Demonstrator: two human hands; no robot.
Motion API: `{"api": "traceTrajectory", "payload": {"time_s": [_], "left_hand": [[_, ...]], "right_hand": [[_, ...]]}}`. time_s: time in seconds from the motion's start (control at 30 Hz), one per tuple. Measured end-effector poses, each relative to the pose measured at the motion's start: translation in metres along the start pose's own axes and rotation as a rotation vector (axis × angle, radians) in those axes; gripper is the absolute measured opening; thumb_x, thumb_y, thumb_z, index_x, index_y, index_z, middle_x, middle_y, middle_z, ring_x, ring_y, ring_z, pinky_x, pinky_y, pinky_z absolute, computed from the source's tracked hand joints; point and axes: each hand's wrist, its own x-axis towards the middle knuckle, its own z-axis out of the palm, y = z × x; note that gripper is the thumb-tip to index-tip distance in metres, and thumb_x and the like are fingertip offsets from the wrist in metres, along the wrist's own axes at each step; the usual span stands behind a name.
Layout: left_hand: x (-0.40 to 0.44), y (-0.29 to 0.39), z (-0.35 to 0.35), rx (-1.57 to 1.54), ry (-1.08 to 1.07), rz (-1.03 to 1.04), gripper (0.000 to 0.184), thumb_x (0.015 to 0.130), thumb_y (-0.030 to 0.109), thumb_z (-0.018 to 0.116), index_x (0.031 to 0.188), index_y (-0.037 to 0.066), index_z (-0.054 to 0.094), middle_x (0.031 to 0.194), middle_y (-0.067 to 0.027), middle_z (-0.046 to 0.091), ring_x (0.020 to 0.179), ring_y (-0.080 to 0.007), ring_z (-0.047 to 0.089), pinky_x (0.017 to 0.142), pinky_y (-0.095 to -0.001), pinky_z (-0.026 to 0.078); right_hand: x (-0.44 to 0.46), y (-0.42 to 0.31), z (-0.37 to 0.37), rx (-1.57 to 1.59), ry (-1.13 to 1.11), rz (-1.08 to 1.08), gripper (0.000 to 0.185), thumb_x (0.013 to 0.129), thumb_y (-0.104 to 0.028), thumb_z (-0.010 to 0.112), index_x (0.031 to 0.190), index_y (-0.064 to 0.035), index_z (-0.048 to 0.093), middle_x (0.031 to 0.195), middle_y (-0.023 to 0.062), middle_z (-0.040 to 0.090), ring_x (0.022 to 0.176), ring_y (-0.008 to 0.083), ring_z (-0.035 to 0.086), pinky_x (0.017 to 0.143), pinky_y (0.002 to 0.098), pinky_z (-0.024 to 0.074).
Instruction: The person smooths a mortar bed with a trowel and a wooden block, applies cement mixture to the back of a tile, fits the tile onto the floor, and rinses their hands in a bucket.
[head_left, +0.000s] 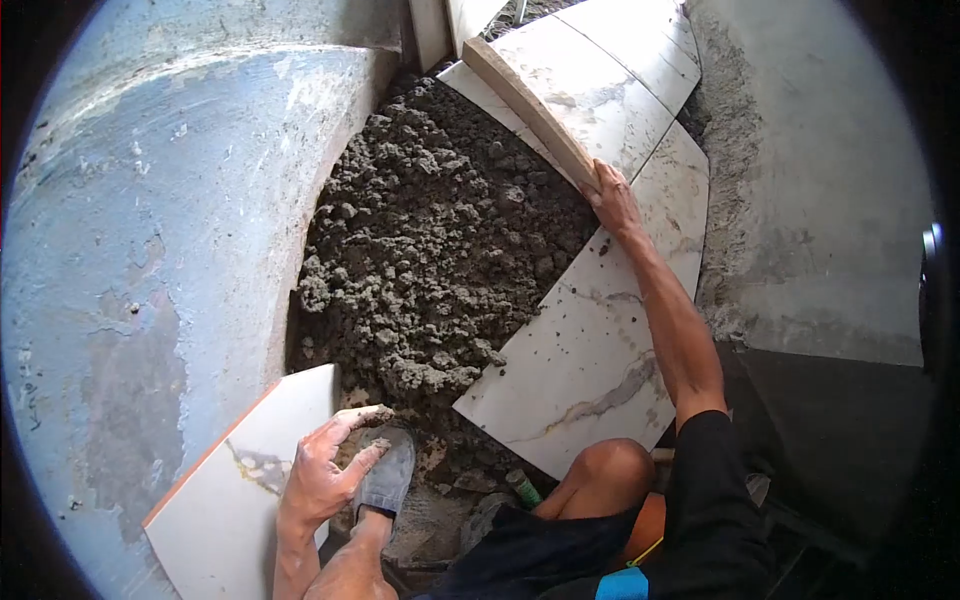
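My right hand is wrapped round the near end of a long wooden batten. The batten lies across the white marbled floor tiles, along the edge of a heap of damp grey mortar. Lower left, my left hand hangs above my grey shoe with thumb and fingers apart and dirty fingertips. Nothing shows between them. Beside that hand a loose marbled tile leans near the blue wall.
A peeling blue wall bounds the left, and a grey plastered wall the right. A marbled tile lies under my right forearm. A small green object sits near my knee. Crumbs of mortar dot the tiles.
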Motion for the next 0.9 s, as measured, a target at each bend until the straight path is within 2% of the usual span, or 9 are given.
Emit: {"api": "traceTrajectory", "payload": {"time_s": [0.07,0.2,0.33,0.5,0.6,0.8,0.9], "left_hand": [[0.0,0.004,0.0,-0.015,0.009,-0.054,0.033,0.07,0.002,0.057,0.103,-0.002,0.057,0.099,-0.0145,0.061,0.095,-0.0239,0.057,0.086,-0.0314,0.042],[-0.001,0.001,0.0,-0.011,0.014,-0.015,0.033,0.07,0.002,0.058,0.103,-0.002,0.057,0.099,-0.0144,0.061,0.095,-0.0239,0.058,0.085,-0.0314,0.042],[-0.002,-0.006,0.001,-0.029,0.024,-0.002,0.033,0.07,0.002,0.059,0.103,-0.001,0.057,0.099,-0.0141,0.061,0.094,-0.0234,0.058,0.085,-0.0311,0.043],[-0.002,-0.005,0.003,-0.013,0.021,-0.004,0.033,0.07,0.0,0.059,0.103,-0.001,0.057,0.099,-0.0134,0.061,0.094,-0.0226,0.058,0.085,-0.0306,0.043],[0.001,-0.003,0.005,-0.009,0.007,0.016,0.033,0.07,0.001,0.059,0.103,-0.001,0.057,0.1,-0.0133,0.061,0.094,-0.0227,0.058,0.085,-0.031,0.043],[0.005,0.0,0.008,-0.019,-0.011,0.037,0.032,0.071,0.001,0.058,0.103,-0.001,0.057,0.1,-0.0128,0.061,0.095,-0.0228,0.058,0.085,-0.0315,0.042],[0.005,0.001,0.008,-0.029,-0.024,0.034,0.031,0.072,0.001,0.058,0.103,0.0,0.057,0.1,-0.0127,0.061,0.095,-0.0224,0.057,0.085,-0.0314,0.042]], "right_hand": [[0.002,-0.006,-0.002,0.013,-0.01,-0.024,0.047,0.076,-0.019,0.062,0.115,0.001,0.046,0.104,0.0178,0.054,0.097,0.0316,0.052,0.083,0.038,0.0418],[-0.007,-0.01,0.004,0.086,0.0,-0.156,0.047,0.075,-0.019,0.063,0.115,0.0004,0.048,0.105,0.0179,0.055,0.097,0.0316,0.053,0.082,0.0376,0.0427],[-0.023,-0.019,0.001,0.094,-0.06,-0.081,0.047,0.075,-0.018,0.063,0.116,0.0001,0.048,0.107,0.0181,0.054,0.098,0.031,0.053,0.082,0.0368,0.043],[-0.038,-0.019,0.002,0.121,-0.021,-0.156,0.05,0.075,-0.018,0.063,0.119,0.0003,0.046,0.103,0.0186,0.055,0.095,0.0296,0.054,0.08,0.0361,0.0438],[-0.052,-0.024,-0.004,0.164,-0.063,-0.124,0.05,0.075,-0.015,0.063,0.119,0.0009,0.046,0.101,0.0185,0.056,0.092,0.0294,0.054,0.079,0.0368,0.0437],[-0.103,-0.035,-0.008,0.151,-0.023,-0.187,0.049,0.075,-0.012,0.063,0.118,0.002,0.045,0.097,0.0186,0.055,0.083,0.0312,0.053,0.074,0.0383,0.0438],[-0.136,-0.046,-0.019,0.144,-0.056,-0.146,0.049,0.074,-0.01,0.063,0.117,0.0023,0.044,0.096,0.0188,0.055,0.082,0.0326,0.053,0.073,0.0393,0.0441]]}}
